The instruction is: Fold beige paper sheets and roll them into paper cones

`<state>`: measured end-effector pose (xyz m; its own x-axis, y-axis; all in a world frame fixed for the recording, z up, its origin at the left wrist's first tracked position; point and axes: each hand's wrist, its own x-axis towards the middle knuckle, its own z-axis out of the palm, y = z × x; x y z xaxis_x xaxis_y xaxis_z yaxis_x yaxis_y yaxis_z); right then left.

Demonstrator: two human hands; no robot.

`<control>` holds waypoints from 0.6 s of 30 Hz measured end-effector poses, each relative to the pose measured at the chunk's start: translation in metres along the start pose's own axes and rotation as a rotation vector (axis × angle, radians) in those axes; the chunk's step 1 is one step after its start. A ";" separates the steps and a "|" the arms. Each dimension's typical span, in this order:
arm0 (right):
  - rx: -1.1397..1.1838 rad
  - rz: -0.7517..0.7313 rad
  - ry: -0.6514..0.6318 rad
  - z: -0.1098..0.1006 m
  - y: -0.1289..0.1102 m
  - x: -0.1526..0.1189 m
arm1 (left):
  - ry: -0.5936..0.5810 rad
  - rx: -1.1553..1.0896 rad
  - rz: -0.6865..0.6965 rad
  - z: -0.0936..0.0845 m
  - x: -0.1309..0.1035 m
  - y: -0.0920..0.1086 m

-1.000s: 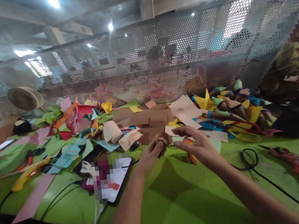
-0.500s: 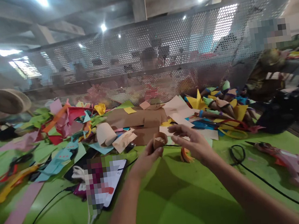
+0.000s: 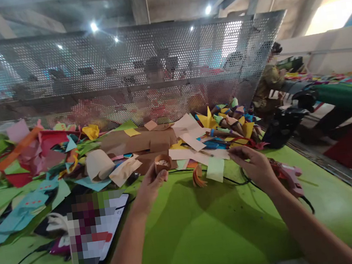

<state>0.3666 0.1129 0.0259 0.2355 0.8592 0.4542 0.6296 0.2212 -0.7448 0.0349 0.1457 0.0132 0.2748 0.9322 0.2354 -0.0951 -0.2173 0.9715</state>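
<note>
My left hand (image 3: 152,182) is closed around a small brown paper cup (image 3: 162,163), a rolled tube with its opening tilted toward me and something pale inside. Over the right part of the table is my right hand (image 3: 253,167), its fingers bent and slightly apart, with nothing visible in them. Partly hidden behind its wrist lies a pink glue gun (image 3: 290,175); the black cable (image 3: 234,180) passes under the fingers. Between my hands an orange fringed paper piece (image 3: 198,176) rests on the green tabletop (image 3: 183,235), beside a pale green paper slip (image 3: 216,169).
Coloured paper scraps (image 3: 36,154) pile up at the left. Brown sheets (image 3: 144,140) lie at the back before a perforated metal screen (image 3: 122,65). Paper-wrapped cones (image 3: 229,118) are heaped at back right. A phone (image 3: 115,226) with cables is near my left forearm. A person (image 3: 268,81) is beyond.
My right hand has moved right, away from the paper cup and toward the glue gun. The left hand still holds the cup. The camera view has turned right.
</note>
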 end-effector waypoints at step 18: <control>-0.737 -0.032 -0.358 0.079 -0.004 0.081 | 0.113 -0.255 0.032 -0.005 -0.002 0.013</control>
<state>0.3251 0.2177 0.0268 0.0370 0.9803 0.1939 0.9864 -0.0047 -0.1646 0.0278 0.1425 0.0255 0.1606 0.9554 0.2477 -0.3439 -0.1811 0.9214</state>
